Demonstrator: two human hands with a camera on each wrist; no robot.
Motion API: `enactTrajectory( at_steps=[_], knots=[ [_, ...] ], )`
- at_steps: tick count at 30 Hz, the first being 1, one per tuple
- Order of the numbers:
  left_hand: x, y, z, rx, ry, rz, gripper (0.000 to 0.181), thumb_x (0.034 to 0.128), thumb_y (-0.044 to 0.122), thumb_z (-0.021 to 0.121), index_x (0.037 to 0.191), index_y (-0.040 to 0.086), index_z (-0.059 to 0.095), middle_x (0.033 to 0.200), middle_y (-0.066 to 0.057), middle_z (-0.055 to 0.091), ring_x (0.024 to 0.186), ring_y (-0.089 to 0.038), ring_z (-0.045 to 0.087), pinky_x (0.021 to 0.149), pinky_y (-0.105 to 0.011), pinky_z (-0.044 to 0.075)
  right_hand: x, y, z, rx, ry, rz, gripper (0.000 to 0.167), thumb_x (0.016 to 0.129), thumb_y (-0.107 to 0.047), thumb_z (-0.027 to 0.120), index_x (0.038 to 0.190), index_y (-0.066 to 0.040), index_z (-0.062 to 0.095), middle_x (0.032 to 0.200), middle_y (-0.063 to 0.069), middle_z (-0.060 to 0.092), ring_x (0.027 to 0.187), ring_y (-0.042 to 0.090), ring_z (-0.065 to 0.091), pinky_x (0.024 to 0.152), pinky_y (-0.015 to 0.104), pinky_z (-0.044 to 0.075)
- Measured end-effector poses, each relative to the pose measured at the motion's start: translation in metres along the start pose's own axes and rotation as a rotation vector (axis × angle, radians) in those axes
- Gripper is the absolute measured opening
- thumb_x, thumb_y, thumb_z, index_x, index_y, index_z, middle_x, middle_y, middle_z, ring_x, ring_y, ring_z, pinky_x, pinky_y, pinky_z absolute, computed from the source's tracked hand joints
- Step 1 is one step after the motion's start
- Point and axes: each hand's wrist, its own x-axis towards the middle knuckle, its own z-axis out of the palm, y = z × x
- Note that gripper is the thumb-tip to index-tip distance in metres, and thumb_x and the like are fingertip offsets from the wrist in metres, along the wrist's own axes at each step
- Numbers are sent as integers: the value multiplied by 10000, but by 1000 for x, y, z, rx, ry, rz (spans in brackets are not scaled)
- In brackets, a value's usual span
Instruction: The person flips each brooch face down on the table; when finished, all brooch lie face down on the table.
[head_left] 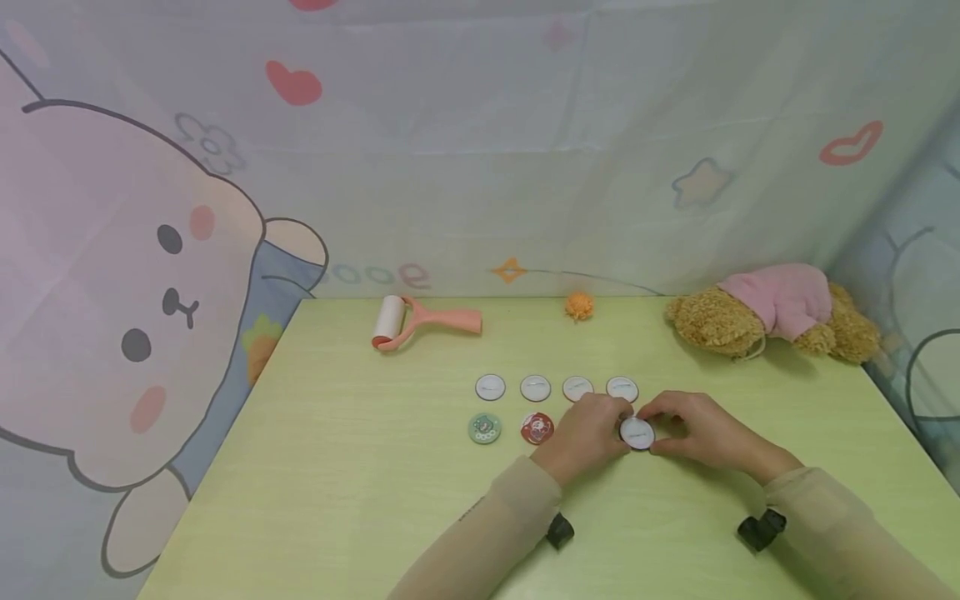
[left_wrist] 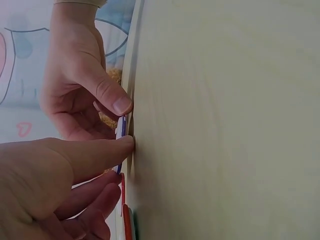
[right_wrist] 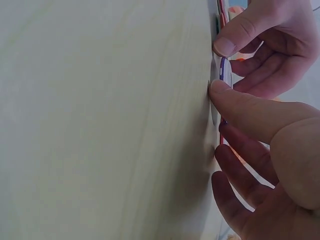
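**Clerk:** Hands first.

**Checker:** Left hand (head_left: 592, 435): thumb and fingers pinching the left rim of one round, white-backed, dark-edged badge (head_left: 637, 433). Right hand (head_left: 712, 429): pinching its right rim.

**Clerk:** Why both?

**Checker:** Presumably to keep it level and steer it evenly; white back uppermost. Whether it touches the pale yellow-green wood-look table (head_left: 322, 467), cannot tell.

**Clerk:** Nearest items, reckoned from that badge?

**Checker:** Just beyond, running leftward: four round, white-backed badges (head_left: 536, 387), one row, spaced apart, seemingly so each stays distinct. To its left, picture side up: one round red badge (head_left: 537, 427), then one round green badge (head_left: 484, 428), apparently lined up below the row.

**Clerk:** Outermost?

**Checker:** Well beyond it: one fuzzy orange ball (head_left: 579, 306); leftward, one white roller with salmon-pink handle (head_left: 442, 319); rightward, one golden-brown plush toy in pink top (head_left: 780, 304). All set back, likely for working room.
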Motion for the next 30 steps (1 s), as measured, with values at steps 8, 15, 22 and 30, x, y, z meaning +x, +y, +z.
enactTrajectory(
  at_steps=[8, 15, 22, 30],
  knots=[
    [0, 3, -1, 94, -29, -40, 195, 847, 199, 881, 1016, 167, 789, 864, 106, 725, 748, -35, 549, 652, -155, 411, 0, 0, -1, -18, -12, 9, 351, 816, -146, 914, 1133, -133, 763, 1112, -59, 749, 1022, 165, 700, 865, 380, 581],
    [0, 1, 0, 122, -51, -74, 284, 848, 274, 897, 1099, 189, 794, 966, 118, 756, 834, -45, 622, 751, -162, 483, 0, 0, -1, -19, -28, 27, 364, 817, -155, 914, 1145, -119, 759, 1123, -50, 749, 1038, 165, 702, 884, 381, 580],
    [-1, 0, -1, 124, -59, -91, 328, 844, 305, 903, 1131, 190, 794, 1020, 114, 766, 882, -53, 649, 799, -168, 506, 1, -2, 0, -16, -22, 23, 376, 815, -184, 921, 1147, -120, 756, 1122, -55, 747, 1036, 157, 696, 884, 374, 574],
    [-1, 0, -1, 127, -58, -92, 335, 843, 315, 904, 1133, 193, 788, 1015, 116, 760, 884, -60, 649, 798, -181, 509, 4, -5, 2, -27, -13, 6, 380, 795, -148, 929, 1130, -112, 755, 1106, -48, 744, 1018, 150, 686, 874, 370, 569]
  ],
)
